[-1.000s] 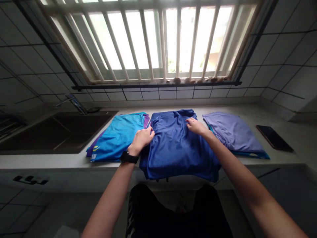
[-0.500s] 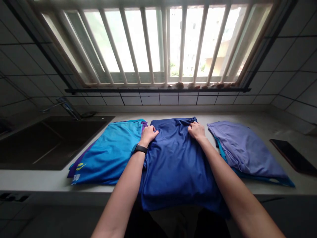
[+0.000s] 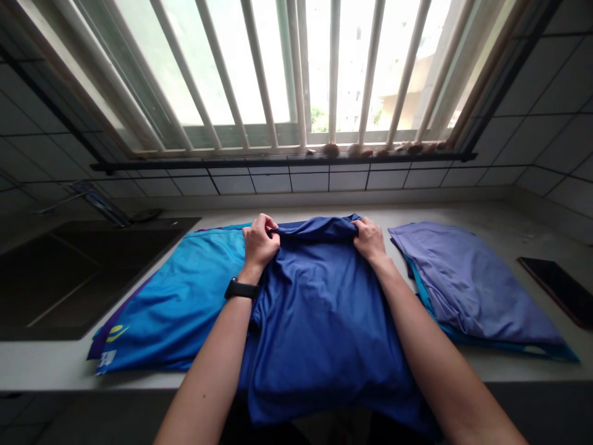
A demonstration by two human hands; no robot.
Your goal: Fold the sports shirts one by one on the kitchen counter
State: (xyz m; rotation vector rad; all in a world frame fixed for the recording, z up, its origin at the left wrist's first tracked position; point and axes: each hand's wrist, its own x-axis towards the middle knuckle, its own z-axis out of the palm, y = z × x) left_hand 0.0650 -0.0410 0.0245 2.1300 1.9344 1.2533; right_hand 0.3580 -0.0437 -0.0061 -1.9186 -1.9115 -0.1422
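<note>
A dark blue garment (image 3: 319,321) lies in front of me, its near end hanging over the counter's front edge. My left hand (image 3: 262,240), with a black watch (image 3: 241,288) on the wrist, pinches its far left corner. My right hand (image 3: 369,238) is closed on the far right corner. Between them the far edge is lifted a little and folds over on itself. To the left lies a folded bright blue garment (image 3: 171,296) on top of a purple one. On the right is a pile with a lavender garment (image 3: 463,278) uppermost.
A dark sink (image 3: 28,327) with a metal faucet (image 3: 99,204) is set into the white counter (image 3: 50,364) at left. A phone (image 3: 560,287) lies at far right. Small round objects (image 3: 331,150) line the sill below a barred window.
My left hand has moved left and up and now grips the garment's far left corner. The far edge has risen between both hands. The view has tilted and moved closer.
</note>
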